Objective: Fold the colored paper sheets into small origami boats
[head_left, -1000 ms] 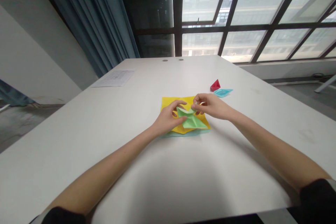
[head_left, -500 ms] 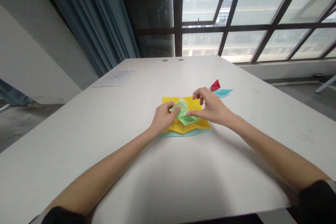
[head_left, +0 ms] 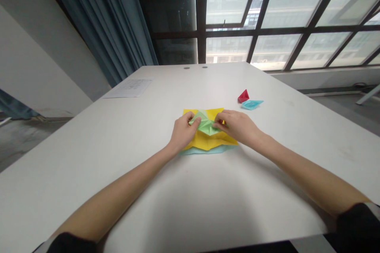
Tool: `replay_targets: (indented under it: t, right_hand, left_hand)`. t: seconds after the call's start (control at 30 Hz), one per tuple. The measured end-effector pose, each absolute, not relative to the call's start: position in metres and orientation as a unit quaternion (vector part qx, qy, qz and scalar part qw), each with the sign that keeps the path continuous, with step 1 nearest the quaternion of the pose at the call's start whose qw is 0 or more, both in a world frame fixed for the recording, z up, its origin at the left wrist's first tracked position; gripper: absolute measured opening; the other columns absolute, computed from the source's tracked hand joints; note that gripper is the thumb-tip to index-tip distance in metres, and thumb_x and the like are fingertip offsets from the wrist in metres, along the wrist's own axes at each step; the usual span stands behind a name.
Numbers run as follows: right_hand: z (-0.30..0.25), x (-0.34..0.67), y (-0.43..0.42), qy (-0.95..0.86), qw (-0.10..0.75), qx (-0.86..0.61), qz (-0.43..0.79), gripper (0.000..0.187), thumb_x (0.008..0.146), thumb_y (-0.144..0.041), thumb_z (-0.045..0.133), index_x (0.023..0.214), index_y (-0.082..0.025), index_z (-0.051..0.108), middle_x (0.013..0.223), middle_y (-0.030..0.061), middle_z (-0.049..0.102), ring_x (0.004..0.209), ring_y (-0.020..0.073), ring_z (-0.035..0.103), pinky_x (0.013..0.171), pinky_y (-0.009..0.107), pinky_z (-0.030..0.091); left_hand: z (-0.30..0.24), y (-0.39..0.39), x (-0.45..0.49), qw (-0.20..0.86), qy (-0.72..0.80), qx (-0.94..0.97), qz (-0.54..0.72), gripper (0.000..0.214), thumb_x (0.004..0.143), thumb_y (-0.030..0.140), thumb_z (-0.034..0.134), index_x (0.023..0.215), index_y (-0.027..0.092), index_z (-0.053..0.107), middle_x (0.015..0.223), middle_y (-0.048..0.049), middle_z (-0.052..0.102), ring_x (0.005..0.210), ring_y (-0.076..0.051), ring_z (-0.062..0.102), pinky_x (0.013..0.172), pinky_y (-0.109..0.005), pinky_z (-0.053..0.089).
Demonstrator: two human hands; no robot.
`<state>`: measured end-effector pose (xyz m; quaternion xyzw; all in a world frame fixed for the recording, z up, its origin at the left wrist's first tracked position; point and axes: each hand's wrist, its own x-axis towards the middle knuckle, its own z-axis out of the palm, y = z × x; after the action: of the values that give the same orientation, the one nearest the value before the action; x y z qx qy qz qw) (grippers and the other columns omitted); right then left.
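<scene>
- The green folded paper (head_left: 205,123) sits between the two hands, creased into several small triangular facets, its middle raised off the sheet below.
- Left hand (head_left: 182,132) pinches its left corner; right hand (head_left: 237,126) pinches its right corner, fingers curled.
- Under both hands lies a yellow sheet (head_left: 208,140), with a light blue sheet (head_left: 208,151) showing at the near edge.
- Beyond the right hand: a red folded piece (head_left: 243,96) just beside a cyan one (head_left: 251,104), on the white table (head_left: 190,197).

L hand (head_left: 182,132): curled, pinching | R hand (head_left: 237,126): curled, pinching | both forearms outstretched, converging
</scene>
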<state>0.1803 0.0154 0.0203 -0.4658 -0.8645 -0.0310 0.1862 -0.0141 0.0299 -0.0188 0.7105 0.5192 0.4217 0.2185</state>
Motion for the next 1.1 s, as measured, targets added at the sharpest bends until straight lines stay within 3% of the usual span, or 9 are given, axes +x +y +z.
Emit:
replay_targets:
  t: [0.13,0.27,0.47,0.6,0.73,0.83,0.97,1.1]
  right_hand:
    - [0.024,0.182,0.015,-0.886,0.262,-0.382,-0.032,0.013,0.088,-0.027,0.051,0.084,-0.018,0.059,0.096,0.0071,0.065,0.08,0.0165,0.059,0.067,0.027,0.043]
    - [0.029,0.183,0.015,-0.93,0.232,-0.279,-0.058,0.013,0.087,-0.026,0.05,0.082,-0.017,0.058,0.11,0.0098,0.063,0.097,0.022,0.054,0.081,0.034,0.042]
    - [0.032,0.184,0.014,-0.928,0.109,-0.346,-0.084,0.009,0.083,-0.022,0.053,0.08,-0.017,0.06,0.084,0.0087,0.067,0.094,0.0256,0.053,0.072,0.034,0.038]
    - [0.035,0.186,0.014,-0.923,0.077,-0.37,-0.067,0.01,0.083,-0.023,0.055,0.078,-0.018,0.061,0.081,0.0082,0.066,0.09,0.0247,0.053,0.067,0.032,0.034]
    - [0.039,0.189,0.013,-0.927,0.121,-0.355,-0.015,0.024,0.086,-0.038,0.052,0.077,-0.018,0.063,0.078,0.0073,0.065,0.083,0.0225,0.054,0.068,0.031,0.035]
    - [0.043,0.191,0.013,-0.903,0.213,-0.372,0.022,0.034,0.09,-0.043,0.043,0.076,-0.018,0.062,0.071,0.0055,0.063,0.072,0.0182,0.055,0.065,0.029,0.037]
    - [0.043,0.19,0.015,-0.85,0.312,-0.42,0.052,0.025,0.085,-0.04,0.051,0.078,-0.018,0.061,0.076,0.0036,0.065,0.065,0.0143,0.055,0.062,0.026,0.038]
    - [0.039,0.186,0.016,-0.848,0.284,-0.435,0.102,0.02,0.079,-0.037,0.059,0.083,-0.019,0.065,0.081,0.002,0.069,0.063,0.0133,0.057,0.06,0.025,0.04]
  left_hand:
    - [-0.021,0.035,-0.02,0.221,0.546,0.69,0.421,0.025,0.083,0.041,0.046,0.069,0.02,0.046,0.063,0.0033,0.053,0.061,-0.014,0.056,0.056,-0.024,0.041]
    - [-0.024,0.042,-0.025,0.256,0.558,0.652,0.446,0.025,0.084,0.041,0.046,0.071,0.021,0.041,0.067,0.0044,0.054,0.054,-0.013,0.059,0.05,-0.023,0.041]
    - [-0.025,0.055,-0.03,0.364,0.572,0.535,0.504,0.015,0.085,0.035,0.044,0.082,0.02,0.041,0.075,0.0021,0.057,0.046,-0.01,0.059,0.039,-0.018,0.038]
    - [-0.023,0.057,-0.028,0.422,0.561,0.484,0.523,0.014,0.085,0.033,0.043,0.084,0.019,0.041,0.074,0.0014,0.057,0.047,-0.009,0.06,0.038,-0.015,0.037]
    - [-0.023,0.053,-0.027,0.407,0.528,0.524,0.531,0.02,0.083,0.039,0.049,0.081,0.02,0.042,0.077,0.002,0.057,0.05,-0.009,0.059,0.04,-0.018,0.043]
    - [-0.023,0.046,-0.025,0.372,0.497,0.582,0.525,0.027,0.081,0.045,0.052,0.077,0.02,0.042,0.075,0.0028,0.054,0.055,-0.011,0.058,0.044,-0.022,0.047]
    - [-0.018,0.032,-0.019,0.329,0.458,0.659,0.498,0.031,0.082,0.048,0.051,0.073,0.02,0.042,0.068,0.0036,0.049,0.057,-0.01,0.053,0.048,-0.022,0.049]
    - [-0.011,0.02,-0.012,0.353,0.429,0.677,0.482,0.031,0.083,0.049,0.051,0.073,0.02,0.042,0.067,0.0038,0.048,0.057,-0.01,0.053,0.049,-0.022,0.049]
